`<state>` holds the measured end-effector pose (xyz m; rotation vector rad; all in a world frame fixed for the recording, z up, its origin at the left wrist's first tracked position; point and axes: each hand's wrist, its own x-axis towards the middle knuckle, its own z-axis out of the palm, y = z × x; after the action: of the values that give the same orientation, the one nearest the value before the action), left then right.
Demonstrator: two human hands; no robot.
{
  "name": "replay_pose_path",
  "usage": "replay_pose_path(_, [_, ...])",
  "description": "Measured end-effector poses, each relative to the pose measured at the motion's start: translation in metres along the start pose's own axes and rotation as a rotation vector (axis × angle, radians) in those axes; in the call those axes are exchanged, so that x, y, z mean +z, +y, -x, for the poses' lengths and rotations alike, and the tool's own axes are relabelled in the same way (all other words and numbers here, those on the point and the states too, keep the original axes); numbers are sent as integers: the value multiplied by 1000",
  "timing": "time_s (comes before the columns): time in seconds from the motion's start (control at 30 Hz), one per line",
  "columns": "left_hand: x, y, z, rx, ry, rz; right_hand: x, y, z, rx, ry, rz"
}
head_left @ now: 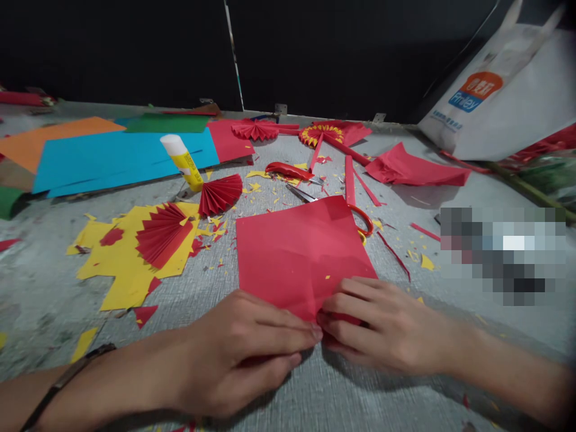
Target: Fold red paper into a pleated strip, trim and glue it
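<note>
A sheet of red paper (292,252) lies in front of me with a faint crease down its middle. Its near edge is gripped by my left hand (252,348), fingers pressed together on it. Opposite, my right hand (382,324) pinches the same edge, its fingertips meeting the left ones near the centre. The fold under the fingers is mostly hidden. Just beyond the sheet are scissors (368,221) with red and yellow handles, partly covered by the paper. A red-handled cutter (288,170) rests farther back.
Pleated red fans (164,237) and yellow paper (117,288) lie at left, near an upright glue stick (183,163). Blue paper (126,162) is behind. Red paper rosettes (255,129) sit at the back. A white plastic bag (504,90) stands at right. Scraps litter the surface.
</note>
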<state>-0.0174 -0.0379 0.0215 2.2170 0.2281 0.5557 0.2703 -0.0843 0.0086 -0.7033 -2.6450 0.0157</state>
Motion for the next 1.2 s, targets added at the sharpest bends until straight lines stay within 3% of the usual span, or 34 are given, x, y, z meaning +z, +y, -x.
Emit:
replay_pose_path(0.1, [-4, -2, -3, -88, -12, 257, -1, 0, -1, -4, -9, 11])
replay_pose_path(0.17, [-6, -2, -4, -150, -13, 311, -1, 0, -1, -2, -12, 9])
replay_pose_path(0.83, [-8, -3, -3, -226, -47, 322, -1, 1, -2, 4, -4, -16])
replay_pose_path(1.13, [-7, -4, -3, -192, -49, 294, -1, 0, -3, 12, 8, -30])
replay_pose_path(1.2, [-6, -3, -1, -151, 12, 229, 1, 0, -2, 12, 19, -23])
